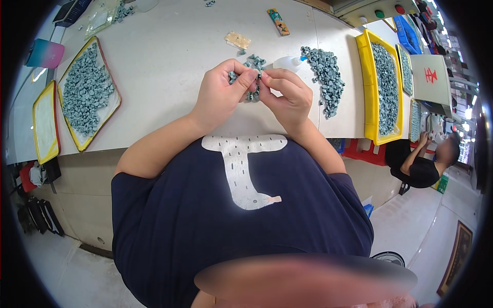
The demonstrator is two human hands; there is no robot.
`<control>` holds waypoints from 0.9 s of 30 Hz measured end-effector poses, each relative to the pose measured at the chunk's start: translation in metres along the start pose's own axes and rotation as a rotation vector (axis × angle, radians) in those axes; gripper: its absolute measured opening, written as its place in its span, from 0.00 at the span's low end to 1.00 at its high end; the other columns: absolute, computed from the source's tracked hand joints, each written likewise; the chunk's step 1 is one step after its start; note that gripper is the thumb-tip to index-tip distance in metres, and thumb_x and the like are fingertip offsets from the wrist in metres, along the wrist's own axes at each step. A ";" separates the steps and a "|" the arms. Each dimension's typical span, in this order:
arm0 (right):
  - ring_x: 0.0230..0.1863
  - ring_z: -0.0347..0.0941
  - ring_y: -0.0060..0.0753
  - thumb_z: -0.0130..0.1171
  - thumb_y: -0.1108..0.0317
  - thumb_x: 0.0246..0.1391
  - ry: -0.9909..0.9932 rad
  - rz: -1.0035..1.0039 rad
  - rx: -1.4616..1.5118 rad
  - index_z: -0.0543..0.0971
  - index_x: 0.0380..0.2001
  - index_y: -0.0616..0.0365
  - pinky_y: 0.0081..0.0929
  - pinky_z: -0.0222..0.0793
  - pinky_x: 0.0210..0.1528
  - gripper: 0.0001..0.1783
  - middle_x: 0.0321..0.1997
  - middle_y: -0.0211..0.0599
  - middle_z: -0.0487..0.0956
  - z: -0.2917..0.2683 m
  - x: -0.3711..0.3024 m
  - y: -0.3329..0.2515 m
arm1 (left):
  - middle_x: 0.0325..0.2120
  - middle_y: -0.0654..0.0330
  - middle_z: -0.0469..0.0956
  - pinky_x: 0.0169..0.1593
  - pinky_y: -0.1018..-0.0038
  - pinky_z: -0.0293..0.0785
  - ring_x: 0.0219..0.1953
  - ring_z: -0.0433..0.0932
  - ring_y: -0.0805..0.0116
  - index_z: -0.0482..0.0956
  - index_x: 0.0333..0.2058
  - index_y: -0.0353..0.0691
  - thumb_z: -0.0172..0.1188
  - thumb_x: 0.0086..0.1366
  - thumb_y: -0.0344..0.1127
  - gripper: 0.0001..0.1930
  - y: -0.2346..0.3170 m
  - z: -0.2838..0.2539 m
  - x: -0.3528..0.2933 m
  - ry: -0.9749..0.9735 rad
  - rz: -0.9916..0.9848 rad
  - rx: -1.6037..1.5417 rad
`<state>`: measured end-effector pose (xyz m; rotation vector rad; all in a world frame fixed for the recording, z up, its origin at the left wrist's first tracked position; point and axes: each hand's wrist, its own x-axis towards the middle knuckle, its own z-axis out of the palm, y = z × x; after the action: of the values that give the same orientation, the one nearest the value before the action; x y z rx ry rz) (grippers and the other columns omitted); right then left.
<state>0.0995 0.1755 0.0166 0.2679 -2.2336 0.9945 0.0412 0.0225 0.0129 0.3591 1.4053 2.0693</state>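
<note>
Right now your left hand [222, 90] and right hand [287, 95] both pinch one small grey-green piece [255, 77], fingertips meeting above the little pile [253, 64].

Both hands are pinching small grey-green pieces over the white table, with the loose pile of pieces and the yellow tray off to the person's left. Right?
Not quite. In the head view, the loose pile and yellow tray lie to the person's right. Left hand and right hand do pinch small grey-green pieces over the white table.

i see a white square sign [430, 78] with one red mark at the right, past the yellow trays. a long narrow packet [278, 21], orange and green, lies at the far table edge. near it lies a small beige clear packet [238, 40].
</note>
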 end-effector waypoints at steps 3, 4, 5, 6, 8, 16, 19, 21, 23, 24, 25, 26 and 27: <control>0.28 0.78 0.28 0.67 0.81 0.39 -0.031 0.023 -0.016 0.81 0.28 0.63 0.20 0.74 0.29 0.09 0.31 0.38 0.81 -0.001 0.002 0.001 | 0.23 0.64 0.74 0.22 0.85 0.59 0.20 0.63 0.85 0.73 0.32 0.34 0.56 0.67 0.36 0.10 0.000 -0.003 0.004 0.010 -0.043 -0.032; 0.27 0.78 0.27 0.67 0.80 0.40 -0.035 0.026 -0.018 0.82 0.29 0.62 0.20 0.75 0.28 0.09 0.31 0.36 0.81 -0.001 0.003 0.001 | 0.23 0.64 0.74 0.21 0.85 0.58 0.19 0.62 0.85 0.73 0.32 0.34 0.56 0.67 0.36 0.11 0.000 -0.004 0.005 0.024 -0.078 -0.051; 0.27 0.78 0.27 0.67 0.80 0.40 -0.053 0.055 -0.005 0.82 0.30 0.62 0.20 0.75 0.28 0.10 0.31 0.36 0.81 -0.002 0.004 0.001 | 0.23 0.63 0.73 0.21 0.85 0.57 0.18 0.61 0.85 0.73 0.31 0.34 0.56 0.67 0.37 0.11 0.000 -0.005 0.006 0.016 -0.084 -0.102; 0.27 0.78 0.28 0.66 0.80 0.41 -0.062 0.079 0.014 0.82 0.32 0.61 0.19 0.74 0.29 0.11 0.31 0.36 0.81 -0.003 0.005 0.001 | 0.23 0.63 0.73 0.21 0.85 0.57 0.18 0.61 0.85 0.73 0.31 0.34 0.56 0.67 0.37 0.11 0.000 -0.005 0.007 0.015 -0.101 -0.151; 0.27 0.78 0.27 0.66 0.80 0.42 -0.063 0.103 0.005 0.83 0.33 0.61 0.19 0.74 0.30 0.11 0.31 0.36 0.81 -0.008 0.005 0.001 | 0.23 0.63 0.72 0.20 0.85 0.56 0.18 0.59 0.84 0.73 0.30 0.34 0.56 0.68 0.38 0.12 -0.001 -0.006 0.008 0.033 -0.125 -0.196; 0.29 0.77 0.23 0.58 0.83 0.51 0.309 0.261 0.021 0.80 0.39 0.67 0.18 0.71 0.30 0.11 0.29 0.38 0.80 -0.042 -0.013 0.019 | 0.25 0.66 0.69 0.21 0.85 0.51 0.21 0.56 0.83 0.73 0.36 0.32 0.54 0.69 0.40 0.14 0.002 -0.007 0.014 0.076 -0.245 -0.206; 0.34 0.76 0.22 0.52 0.86 0.52 0.302 0.265 0.019 0.78 0.43 0.67 0.18 0.71 0.34 0.15 0.34 0.39 0.79 -0.049 -0.014 0.035 | 0.25 0.66 0.67 0.22 0.85 0.52 0.22 0.57 0.82 0.72 0.41 0.31 0.51 0.70 0.40 0.15 0.005 -0.006 0.014 0.119 -0.301 -0.240; 0.41 0.74 0.26 0.54 0.82 0.52 0.137 0.298 -0.040 0.73 0.51 0.65 0.23 0.71 0.42 0.21 0.44 0.41 0.77 -0.051 -0.015 0.041 | 0.26 0.66 0.67 0.23 0.85 0.52 0.23 0.57 0.81 0.70 0.43 0.30 0.48 0.70 0.38 0.14 0.008 -0.007 0.016 0.102 -0.295 -0.303; 0.43 0.73 0.30 0.56 0.78 0.51 -0.008 0.322 -0.131 0.70 0.55 0.63 0.26 0.70 0.45 0.25 0.47 0.40 0.76 -0.051 -0.015 0.043 | 0.27 0.65 0.67 0.23 0.85 0.52 0.24 0.58 0.80 0.69 0.44 0.30 0.46 0.70 0.37 0.14 0.009 -0.007 0.016 0.099 -0.295 -0.362; 0.47 0.73 0.34 0.61 0.73 0.49 -0.074 0.322 -0.137 0.66 0.57 0.62 0.29 0.69 0.46 0.30 0.51 0.40 0.75 -0.048 -0.014 0.044 | 0.28 0.65 0.67 0.23 0.85 0.52 0.24 0.58 0.80 0.69 0.44 0.30 0.45 0.70 0.36 0.13 0.009 -0.007 0.015 0.107 -0.299 -0.384; 0.47 0.73 0.34 0.61 0.73 0.50 -0.085 0.340 -0.129 0.67 0.57 0.62 0.29 0.69 0.47 0.30 0.52 0.41 0.75 -0.043 -0.014 0.045 | 0.28 0.64 0.67 0.23 0.85 0.52 0.24 0.58 0.80 0.69 0.44 0.30 0.44 0.70 0.35 0.13 0.009 -0.007 0.015 0.097 -0.282 -0.411; 0.47 0.73 0.34 0.61 0.72 0.50 -0.087 0.360 -0.120 0.67 0.57 0.62 0.29 0.69 0.47 0.30 0.52 0.41 0.75 -0.036 -0.014 0.046 | 0.28 0.64 0.67 0.23 0.84 0.53 0.24 0.58 0.79 0.69 0.44 0.30 0.44 0.70 0.35 0.13 0.009 -0.007 0.015 0.088 -0.325 -0.404; 0.48 0.73 0.34 0.62 0.72 0.50 -0.096 0.364 -0.107 0.67 0.57 0.63 0.29 0.69 0.47 0.30 0.52 0.41 0.75 -0.031 -0.013 0.046 | 0.29 0.64 0.67 0.24 0.84 0.54 0.25 0.59 0.79 0.69 0.44 0.31 0.43 0.70 0.35 0.13 0.010 -0.008 0.015 0.060 -0.348 -0.403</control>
<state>0.1049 0.2286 -0.0037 -0.1483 -2.4683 1.0596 0.0215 0.0233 0.0167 -0.1090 0.9650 2.0150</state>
